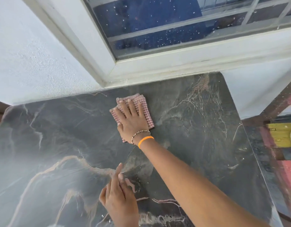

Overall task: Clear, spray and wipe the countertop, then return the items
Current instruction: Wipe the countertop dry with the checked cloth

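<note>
A dark marble countertop (pixel 198 128) with pale and pinkish veins fills most of the view. A folded pink checked cloth (pixel 142 104) lies on it near the back wall. My right hand (pixel 132 120) presses flat on the cloth, fingers spread toward the wall, with a bead bracelet and an orange band at the wrist. Near the front edge, my left hand (pixel 118 194) rests on the counter with its fingers together and nothing in it.
A white window frame (pixel 157 68) and a grey wall (pixel 34 54) border the counter at the back. The counter's rounded right edge (pixel 249 145) drops to a colourful painted structure (pixel 281 145) at the far right.
</note>
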A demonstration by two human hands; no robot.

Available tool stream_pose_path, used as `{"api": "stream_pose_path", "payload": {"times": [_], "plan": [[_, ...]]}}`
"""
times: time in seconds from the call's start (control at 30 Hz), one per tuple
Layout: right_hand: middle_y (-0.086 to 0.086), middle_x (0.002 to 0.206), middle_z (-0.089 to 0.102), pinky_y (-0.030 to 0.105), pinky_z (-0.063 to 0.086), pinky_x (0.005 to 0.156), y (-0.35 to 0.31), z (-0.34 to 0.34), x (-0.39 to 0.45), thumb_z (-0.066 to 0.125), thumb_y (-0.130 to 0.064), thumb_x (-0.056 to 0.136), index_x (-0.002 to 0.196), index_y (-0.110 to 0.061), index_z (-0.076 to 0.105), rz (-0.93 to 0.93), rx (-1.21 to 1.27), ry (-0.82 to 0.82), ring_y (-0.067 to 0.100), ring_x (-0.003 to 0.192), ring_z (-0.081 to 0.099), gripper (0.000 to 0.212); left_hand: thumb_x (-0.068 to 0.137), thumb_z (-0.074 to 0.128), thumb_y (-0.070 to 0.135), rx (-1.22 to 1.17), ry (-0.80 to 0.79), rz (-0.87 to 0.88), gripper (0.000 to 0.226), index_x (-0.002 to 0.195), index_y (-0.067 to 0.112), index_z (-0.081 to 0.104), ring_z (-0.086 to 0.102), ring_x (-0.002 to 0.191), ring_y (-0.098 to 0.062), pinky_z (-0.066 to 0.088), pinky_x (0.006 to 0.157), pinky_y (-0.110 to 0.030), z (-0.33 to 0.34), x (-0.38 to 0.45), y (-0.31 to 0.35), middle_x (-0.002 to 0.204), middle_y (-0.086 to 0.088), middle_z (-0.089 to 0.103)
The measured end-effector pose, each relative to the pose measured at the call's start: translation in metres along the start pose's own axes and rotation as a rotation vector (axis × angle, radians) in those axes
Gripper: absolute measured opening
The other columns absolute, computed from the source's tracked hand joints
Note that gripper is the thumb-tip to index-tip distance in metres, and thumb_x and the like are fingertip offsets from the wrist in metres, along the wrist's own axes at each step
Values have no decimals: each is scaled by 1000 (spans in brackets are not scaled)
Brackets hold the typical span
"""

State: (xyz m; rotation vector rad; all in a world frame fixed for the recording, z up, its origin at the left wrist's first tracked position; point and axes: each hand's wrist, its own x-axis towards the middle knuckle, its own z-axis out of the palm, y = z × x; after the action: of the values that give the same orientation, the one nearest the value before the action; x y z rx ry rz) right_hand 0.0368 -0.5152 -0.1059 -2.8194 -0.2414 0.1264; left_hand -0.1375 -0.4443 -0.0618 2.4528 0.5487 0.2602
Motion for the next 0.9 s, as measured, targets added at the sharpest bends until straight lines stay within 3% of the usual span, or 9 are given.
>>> {"api": "stream_pose_path", "payload": {"times": [0.07, 0.17, 0.23, 0.37, 0.47, 0.6, 0.77, 0.9], "plan": [[1, 158, 10, 54, -3, 115, -23, 9, -14, 41, -34, 90, 145, -25, 24, -148, -23, -42, 30, 145, 5, 58, 85, 34, 18, -7, 15, -82, 42, 115, 17, 64, 32, 63, -9, 41, 87, -53, -11, -5, -7, 50, -8, 56], [-1, 159, 6, 53, -5, 115, -30, 17, -54, 42, -35, 88, 145, -27, 25, -274, -25, -63, 28, 145, 5, 59, 77, 32, 12, -52, -49, -61, 54, 124, 15, 56, 44, 73, 5, 37, 99, -53, -26, -11, -14, 42, 4, 56], [-2, 158, 12, 56, -2, 114, -14, 16, -81, 43, -38, 86, 143, -29, 28, -265, -22, -39, 27, 145, 9, 60, 78, 29, 12, -65, -81, -20, 55, 127, 15, 53, 47, 81, 19, 29, 108, -48, -32, -15, -17, 39, 13, 56], [-6, 157, 18, 63, -2, 111, 57, -2, -115, 37, -44, 85, 144, -36, 25, -18, -84, 40, 26, 145, 12, 61, 80, 26, 19, -74, -150, 1, 53, 129, 24, 48, 52, 87, 5, 13, 116, -35, -34, -23, -25, 46, 14, 62], [-5, 158, 13, 64, 2, 110, 123, -19, -132, 37, -47, 88, 146, -36, 18, 228, -120, 61, 27, 146, 9, 61, 83, 28, 16, -64, -224, 65, 50, 126, 24, 52, 56, 89, -4, 16, 114, -36, -26, -28, -23, 52, 19, 64], [0, 159, 12, 66, 9, 109, 178, -34, -168, 37, -43, 90, 146, -34, 16, 483, -139, 100, 30, 145, 11, 61, 83, 24, 20, -42, -293, 194, 50, 120, 26, 57, 54, 89, -2, 14, 113, -33, -19, -40, -15, 55, 24, 63], [5, 158, 13, 63, 10, 112, 159, -29, -212, 33, -37, 92, 148, -23, 15, 671, -80, 166, 33, 145, 8, 61, 72, 23, 25, -45, -328, 233, 51, 101, 35, 64, 51, 84, -7, 13, 115, -43, -23, -51, -20, 71, 25, 66], [6, 159, 8, 60, 4, 113, 110, -15, -206, 35, -37, 91, 149, -16, 3, 627, -56, 137, 30, 146, 5, 69, 75, 30, 18, -61, -314, 164, 44, 100, 31, 64, 53, 84, -13, 16, 114, -44, -32, -55, -31, 76, 24, 65]]}}
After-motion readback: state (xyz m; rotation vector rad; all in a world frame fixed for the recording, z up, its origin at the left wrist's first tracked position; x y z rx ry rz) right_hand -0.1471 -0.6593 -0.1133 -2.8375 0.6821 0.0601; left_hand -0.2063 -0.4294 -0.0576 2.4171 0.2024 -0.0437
